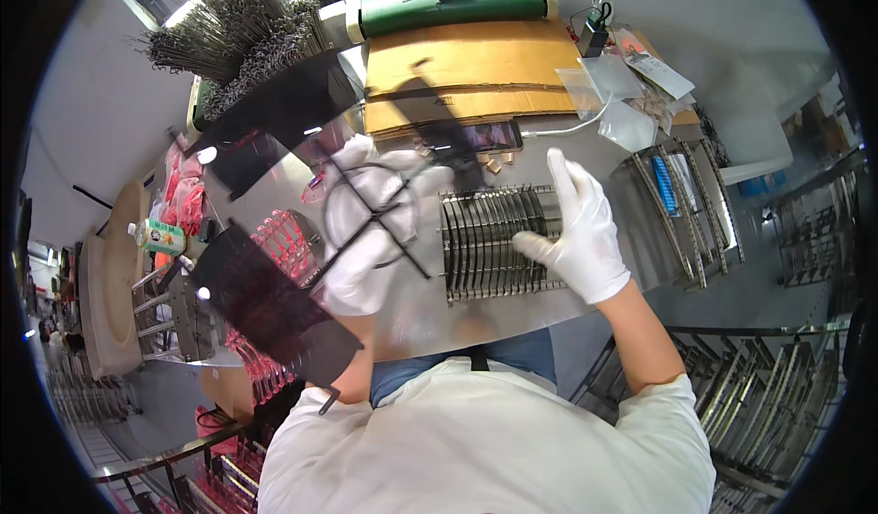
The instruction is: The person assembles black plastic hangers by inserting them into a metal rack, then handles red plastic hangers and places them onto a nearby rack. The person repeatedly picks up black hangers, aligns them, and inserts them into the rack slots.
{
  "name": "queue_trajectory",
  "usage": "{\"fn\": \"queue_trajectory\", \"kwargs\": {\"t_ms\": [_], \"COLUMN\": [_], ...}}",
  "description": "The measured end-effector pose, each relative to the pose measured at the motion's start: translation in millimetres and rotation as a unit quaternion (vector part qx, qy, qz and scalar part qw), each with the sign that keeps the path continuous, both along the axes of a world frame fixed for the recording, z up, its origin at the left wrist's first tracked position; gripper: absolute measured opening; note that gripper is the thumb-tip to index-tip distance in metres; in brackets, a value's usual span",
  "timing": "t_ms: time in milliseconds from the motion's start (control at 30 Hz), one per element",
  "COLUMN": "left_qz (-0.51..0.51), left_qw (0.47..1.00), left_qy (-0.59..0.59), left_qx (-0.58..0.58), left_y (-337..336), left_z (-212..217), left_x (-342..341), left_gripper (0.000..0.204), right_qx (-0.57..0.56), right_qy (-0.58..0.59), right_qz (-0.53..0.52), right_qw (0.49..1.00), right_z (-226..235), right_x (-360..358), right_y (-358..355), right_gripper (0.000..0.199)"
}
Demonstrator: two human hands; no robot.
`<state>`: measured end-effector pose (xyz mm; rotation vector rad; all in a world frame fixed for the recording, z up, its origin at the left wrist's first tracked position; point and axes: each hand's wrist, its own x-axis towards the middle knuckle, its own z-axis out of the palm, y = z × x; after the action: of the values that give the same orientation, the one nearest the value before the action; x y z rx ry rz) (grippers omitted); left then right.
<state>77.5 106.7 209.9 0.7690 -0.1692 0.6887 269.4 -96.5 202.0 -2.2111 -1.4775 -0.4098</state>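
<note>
A black thin-rod part (373, 214), with a ring, crossed spokes and flat dark panels, is raised over the left of the table and smeared by motion. My left hand (359, 276), in a white glove, is behind the ring and appears to grip the part; its fingers are partly hidden. Pale blurred material shows through the ring. My right hand (585, 244), also white-gloved, is open with thumb and fingers apart and nothing in it. It hovers at the right edge of a metal rack (494, 240) that holds a row of dark curved strips.
Clear red pieces (285, 244) and a bottle (163, 237) lie left. Behind are a phone (492, 136), cardboard (466, 57) and a green conveyor (430, 6) carrying black parts. Wire rods (233, 38) bristle at back left; a slotted metal rack (681, 212) stands right.
</note>
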Motion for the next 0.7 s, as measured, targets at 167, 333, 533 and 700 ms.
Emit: {"fn": "queue_trajectory", "kwargs": {"t_ms": [167,333,533,700], "left_qz": [-0.324,-0.199,-0.072,-0.072], "left_qw": [0.931,0.978,0.997,0.997], "left_qy": [-0.078,-0.06,-0.012,-0.009], "left_qx": [-0.15,-0.031,-0.005,-0.036], "left_y": [-21.4,28.1,26.4,19.2], "left_z": [15.5,-0.9,11.0,4.4], "left_x": [29.3,-4.5,-17.2,-14.5], "left_gripper": [0.066,0.08,0.082,0.079], "right_qx": [0.08,0.072,-0.01,-0.097], "right_qy": [0.619,0.67,0.615,0.717], "right_qz": [0.07,0.046,-0.022,-0.112], "right_qw": [0.778,0.737,0.788,0.681], "right_z": [29.4,11.8,-72.3,-101.7], "right_x": [-41.6,-9.4,35.3,36.3], "right_y": [22.8,-20.0,-51.1,-34.5], "right_gripper": [0.07,0.031,0.059,0.06]}}
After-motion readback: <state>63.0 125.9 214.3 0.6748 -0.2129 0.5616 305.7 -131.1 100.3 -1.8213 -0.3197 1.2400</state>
